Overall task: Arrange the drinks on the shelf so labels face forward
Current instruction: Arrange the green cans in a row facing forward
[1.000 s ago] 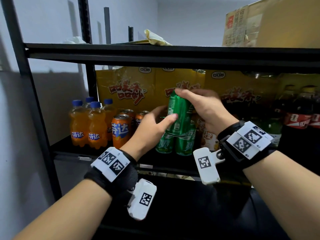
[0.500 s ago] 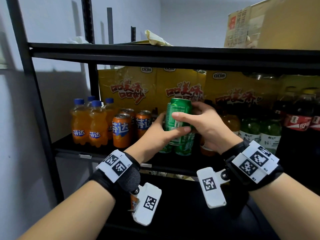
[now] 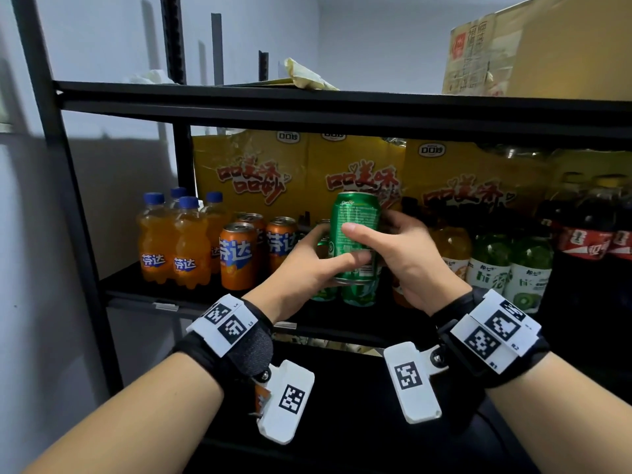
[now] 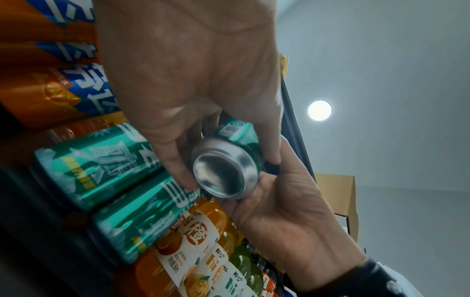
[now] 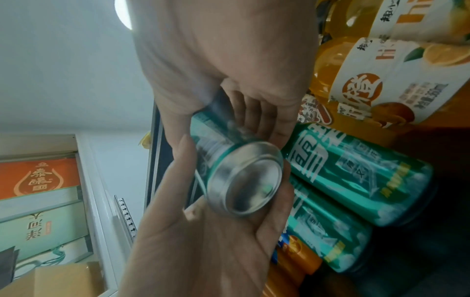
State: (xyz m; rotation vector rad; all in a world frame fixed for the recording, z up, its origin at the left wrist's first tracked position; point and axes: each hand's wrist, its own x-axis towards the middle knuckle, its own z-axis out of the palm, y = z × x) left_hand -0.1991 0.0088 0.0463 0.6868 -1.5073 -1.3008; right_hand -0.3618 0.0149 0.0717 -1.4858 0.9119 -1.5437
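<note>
Head: green aluminium soda can (image 3: 355, 239) upright, held above the black metal shelf (image 3: 342, 323), fine print facing out. Left hand (image 3: 307, 265) at 7 o'clock and right hand (image 3: 407, 254) at 3 o'clock both curl round it. Slick, dentable; grip mid-wall. Was tilted a second ago.
Left wrist: bare base (image 4: 225, 176) shows.
Right wrist: same two-handed hold.

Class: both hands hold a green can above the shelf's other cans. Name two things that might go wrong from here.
1. The green Sprite can shows small print, not its logo; set down so, its label would face backward.
2. Lowered carelessly by the left hand and right hand, it might topple the green cans below.
</note>
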